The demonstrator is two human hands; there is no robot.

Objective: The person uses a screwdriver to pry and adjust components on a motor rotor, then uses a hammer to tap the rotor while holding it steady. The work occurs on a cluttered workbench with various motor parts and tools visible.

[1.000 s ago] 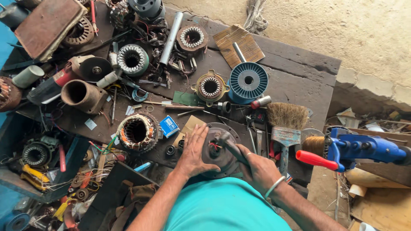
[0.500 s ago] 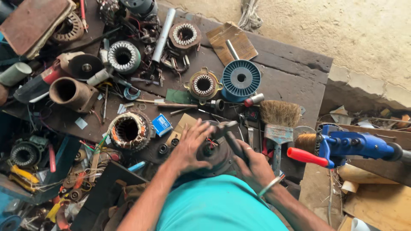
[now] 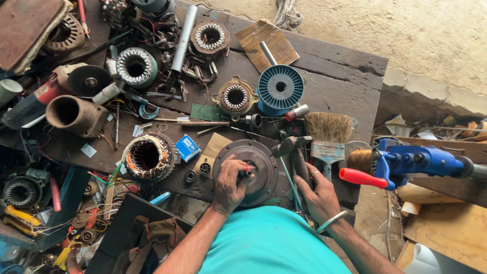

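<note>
Left hand [image 3: 229, 185] curled on motor cover [image 3: 247, 172], pinching small red part. Right hand [image 3: 315, 190] gripped hammer [image 3: 294, 157], just right of cover.

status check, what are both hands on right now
Left hand gripping a small red piece at centre of round grey motor cover. Right hand on hammer handle. Paintbrush crowds the right side.
</note>
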